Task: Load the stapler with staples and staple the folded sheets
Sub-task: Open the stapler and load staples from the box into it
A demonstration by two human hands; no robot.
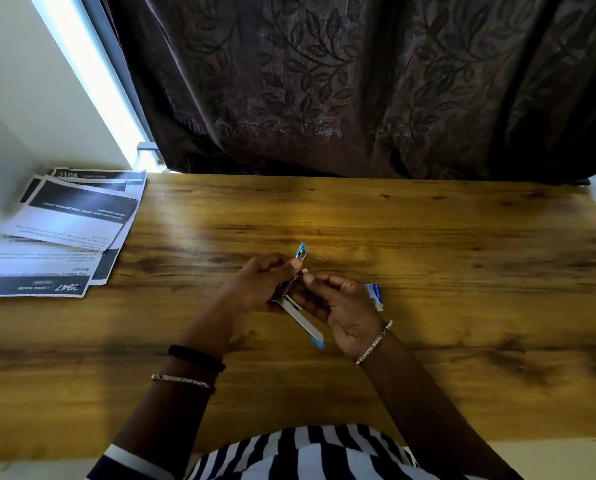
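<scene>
Head view: our left hand [255, 285] grips the opened stapler [301, 320]; our right hand [345, 306] pinches a staple strip [305, 270], likely light and brittle, best held by its sides.

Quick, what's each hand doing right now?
Left hand: closed, gripping the opened stapler.
Right hand: closed, pinching what looks like a small staple strip.

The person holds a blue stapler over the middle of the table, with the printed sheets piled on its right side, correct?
Not quite: the head view shows the printed sheets on the left side of the table. The left hand does hold the blue stapler mid-table, the right hand pinching what looks like staples.
</scene>
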